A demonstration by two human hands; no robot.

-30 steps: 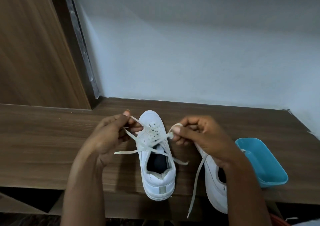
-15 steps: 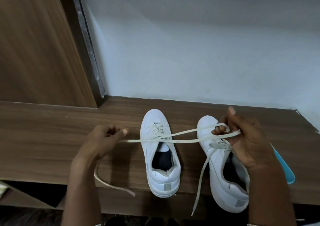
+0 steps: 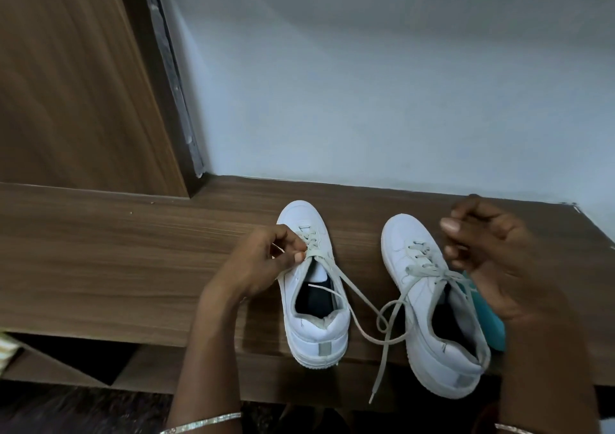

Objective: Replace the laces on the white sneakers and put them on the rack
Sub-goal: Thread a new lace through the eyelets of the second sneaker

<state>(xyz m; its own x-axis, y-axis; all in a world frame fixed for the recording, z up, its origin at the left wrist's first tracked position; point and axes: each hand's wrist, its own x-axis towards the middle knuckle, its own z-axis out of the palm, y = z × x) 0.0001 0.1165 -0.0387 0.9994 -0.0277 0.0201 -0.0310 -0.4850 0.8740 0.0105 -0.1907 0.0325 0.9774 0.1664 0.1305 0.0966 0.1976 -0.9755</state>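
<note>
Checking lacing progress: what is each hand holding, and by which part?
Left hand pinches the lace of the left sneaker at the top eyelets. Right hand: fingers curled; whether they hold anything cannot be told.

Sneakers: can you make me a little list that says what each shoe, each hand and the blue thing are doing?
left sneaker: upright on the wooden shelf, toe towards the wall, untied
right sneaker: beside it, untied, loose lace end dangling past the shelf front
left hand: pinches the left lace near the upper eyelets
right hand: raised over the right sneaker, fingers curled; unclear if it holds lace
blue tray: mostly hidden behind the right sneaker and hand
</note>
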